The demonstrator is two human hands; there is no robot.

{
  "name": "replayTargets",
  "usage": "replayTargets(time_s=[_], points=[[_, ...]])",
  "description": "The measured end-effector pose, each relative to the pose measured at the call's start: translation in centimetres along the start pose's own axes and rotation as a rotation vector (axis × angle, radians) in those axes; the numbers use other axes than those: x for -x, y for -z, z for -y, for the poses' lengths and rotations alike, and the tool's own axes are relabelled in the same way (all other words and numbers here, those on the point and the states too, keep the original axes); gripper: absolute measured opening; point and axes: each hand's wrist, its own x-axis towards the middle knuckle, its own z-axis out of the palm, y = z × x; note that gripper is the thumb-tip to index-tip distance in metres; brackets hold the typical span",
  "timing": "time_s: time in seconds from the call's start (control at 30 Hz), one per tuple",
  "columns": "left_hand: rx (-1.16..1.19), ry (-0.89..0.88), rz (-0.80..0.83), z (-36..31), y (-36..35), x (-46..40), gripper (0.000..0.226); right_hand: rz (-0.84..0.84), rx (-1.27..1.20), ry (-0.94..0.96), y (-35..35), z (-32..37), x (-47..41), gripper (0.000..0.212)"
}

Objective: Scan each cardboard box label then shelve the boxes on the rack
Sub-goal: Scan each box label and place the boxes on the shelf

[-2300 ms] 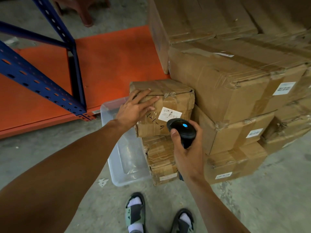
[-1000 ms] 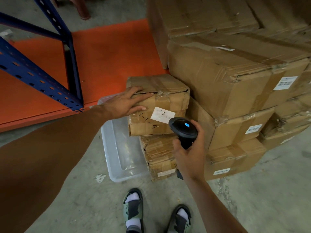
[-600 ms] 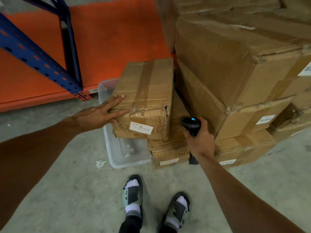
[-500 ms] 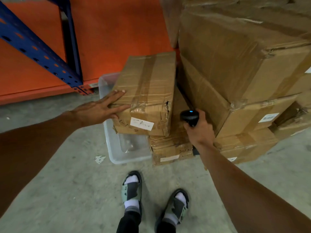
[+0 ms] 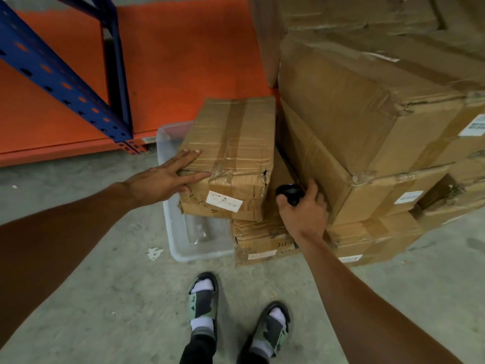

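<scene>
My left hand: fingers straight, flat on the taped box's left edge.
My right hand: curled round the scanner.
Box: at ten o'clock from the scanner.

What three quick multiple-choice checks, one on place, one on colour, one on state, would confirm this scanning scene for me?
1. Where does the clear plastic bin sit?
A. On the orange shelf
B. On the floor left of the small box stack
C. On top of the big boxes

2. What colour is the rack upright?
A. Blue
B. Green
C. Yellow

3. What is the right hand doing?
A. Resting flat on the floor
B. Hanging idle
C. Gripping the black scanner

Answers: 1 B, it stands on concrete beside the stack; 2 A, the perforated post is blue; 3 C, the fingers curl round the scanner.
</scene>
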Motion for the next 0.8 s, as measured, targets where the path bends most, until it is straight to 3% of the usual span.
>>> replayTargets(time_s=[0.13, 0.27, 0.4, 0.5, 0.6, 0.8], points=[[0.231, 0.095, -0.115, -2.6, 1.4, 0.1, 0.068, -0.058, -0.507, 0.096, -0.4, 4.4, 3.4, 0.086], [0.468, 0.255, -0.367, -4.3, 1.5, 0.5, 0.047, 0.005, -0.697, 0.07, -2.0, 8.6, 2.1, 0.088], [0.841, 0.672, -0.572, -4.6, 2.3, -1.1, 0.058, 0.027, -0.705, -0.02, -3.8, 9.9, -0.5, 0.078], [0.973, 0.91, -0.418, -3.7, 1.8, -2.8, 0.082, -0.037, -0.771, -0.028, -4.3, 9.4, -1.3, 0.065], [1.22, 0.987, -0.319, -3.5, 0.3, -3.5, 0.088, -0.018, -0.861, -0.024, -4.3, 8.8, -1.8, 0.065], [1.39, 1.01, -0.575, -4.9, -1.3, -4.3, 0.074, 0.018, -0.864, -0.012, -4.7, 8.7, -2.2, 0.064]])
